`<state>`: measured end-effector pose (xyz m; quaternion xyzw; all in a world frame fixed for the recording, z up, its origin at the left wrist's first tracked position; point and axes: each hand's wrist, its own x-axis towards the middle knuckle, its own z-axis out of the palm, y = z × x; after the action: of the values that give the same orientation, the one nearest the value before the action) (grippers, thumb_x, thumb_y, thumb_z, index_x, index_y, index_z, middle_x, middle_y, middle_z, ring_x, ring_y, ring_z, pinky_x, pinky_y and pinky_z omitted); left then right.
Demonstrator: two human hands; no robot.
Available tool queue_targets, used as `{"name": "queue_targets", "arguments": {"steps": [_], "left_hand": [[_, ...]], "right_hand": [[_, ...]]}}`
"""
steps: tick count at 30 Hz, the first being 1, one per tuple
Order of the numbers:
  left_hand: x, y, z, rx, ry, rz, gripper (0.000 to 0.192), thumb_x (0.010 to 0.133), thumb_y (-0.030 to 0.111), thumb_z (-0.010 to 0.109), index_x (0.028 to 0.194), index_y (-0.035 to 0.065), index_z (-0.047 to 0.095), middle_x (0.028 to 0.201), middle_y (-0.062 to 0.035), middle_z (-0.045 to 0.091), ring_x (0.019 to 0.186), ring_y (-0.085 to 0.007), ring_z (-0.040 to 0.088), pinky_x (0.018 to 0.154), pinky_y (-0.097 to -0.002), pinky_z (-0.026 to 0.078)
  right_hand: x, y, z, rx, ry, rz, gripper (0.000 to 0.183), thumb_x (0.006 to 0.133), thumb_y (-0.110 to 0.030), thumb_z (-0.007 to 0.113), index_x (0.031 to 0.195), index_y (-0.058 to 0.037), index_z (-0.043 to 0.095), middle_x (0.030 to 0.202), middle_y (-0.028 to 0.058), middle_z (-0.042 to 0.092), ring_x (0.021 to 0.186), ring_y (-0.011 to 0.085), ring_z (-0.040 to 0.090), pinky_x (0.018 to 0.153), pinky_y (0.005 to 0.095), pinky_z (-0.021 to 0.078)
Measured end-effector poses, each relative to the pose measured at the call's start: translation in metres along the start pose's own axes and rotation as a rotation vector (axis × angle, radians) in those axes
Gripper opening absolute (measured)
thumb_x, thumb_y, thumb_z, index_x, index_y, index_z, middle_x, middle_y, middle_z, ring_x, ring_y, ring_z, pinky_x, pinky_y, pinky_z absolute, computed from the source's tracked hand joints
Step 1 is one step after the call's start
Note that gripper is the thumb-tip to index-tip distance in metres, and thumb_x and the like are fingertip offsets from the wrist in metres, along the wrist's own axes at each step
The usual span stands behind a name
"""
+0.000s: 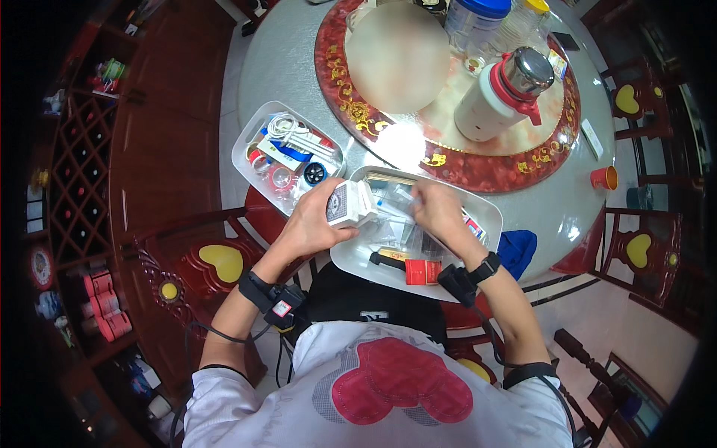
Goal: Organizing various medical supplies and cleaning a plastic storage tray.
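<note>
My left hand (313, 221) holds a stack of playing cards (343, 204), its patterned back showing, with a small white item (365, 200) beside it, over the near rim of the left bin. My right hand (440, 210) is inside the larger white plastic bin (490, 210), its fingers over clear plastic bags (395, 215); whether they grip anything is hidden. A red box (423, 272) and a black strap-like item (386, 260) lie in that bin's near side. The smaller white bin (246, 134) to the left holds a coiled white cable (284, 127), tape rolls (281, 178) and a black-and-blue round item (315, 173).
Beyond the bins is a red-rimmed turntable (504, 178) with a white vacuum flask (483, 109) and several jars. A blue cloth (516, 252) lies right of the large bin, a red cup (605, 178) farther right. Carved chairs (221, 263) surround the round table.
</note>
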<state>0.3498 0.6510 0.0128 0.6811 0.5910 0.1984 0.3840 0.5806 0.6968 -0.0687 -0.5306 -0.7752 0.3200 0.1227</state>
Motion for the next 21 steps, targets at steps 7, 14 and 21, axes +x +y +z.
{"name": "queue_targets", "arguments": {"steps": [7,14,21], "left_hand": [[0.001,-0.004,0.012,0.095,-0.045,0.077,0.065,0.054,0.014,0.079,0.109,-0.0007,0.049,0.096,-0.0171,0.058,0.091,-0.0302,0.058,0.08,-0.0339,0.046],[0.002,0.001,0.008,0.106,-0.025,0.071,0.065,0.053,0.013,0.079,0.109,-0.0017,0.049,0.096,-0.0178,0.058,0.091,-0.0307,0.058,0.08,-0.0341,0.046],[-0.008,-0.004,0.004,0.123,-0.023,0.056,0.064,0.053,0.013,0.079,0.108,-0.0016,0.05,0.096,-0.0184,0.058,0.09,-0.0316,0.058,0.08,-0.0348,0.046]], "right_hand": [[-0.026,-0.03,-0.012,-0.148,0.002,-0.305,0.029,0.065,-0.006,0.064,0.092,-0.0016,0.054,0.093,0.015,0.056,0.089,0.0294,0.054,0.075,0.0379,0.0429],[-0.016,-0.018,0.073,-0.297,-0.296,-0.949,0.014,0.066,-0.008,0.056,0.078,-0.0051,0.063,0.091,0.0081,0.058,0.092,0.0244,0.054,0.077,0.0345,0.0423],[-0.01,-0.005,0.103,-0.476,-0.452,-0.919,0.013,0.071,-0.015,0.058,0.081,-0.014,0.065,0.092,0.0008,0.06,0.102,0.0196,0.051,0.099,0.0379,0.0298]]}}
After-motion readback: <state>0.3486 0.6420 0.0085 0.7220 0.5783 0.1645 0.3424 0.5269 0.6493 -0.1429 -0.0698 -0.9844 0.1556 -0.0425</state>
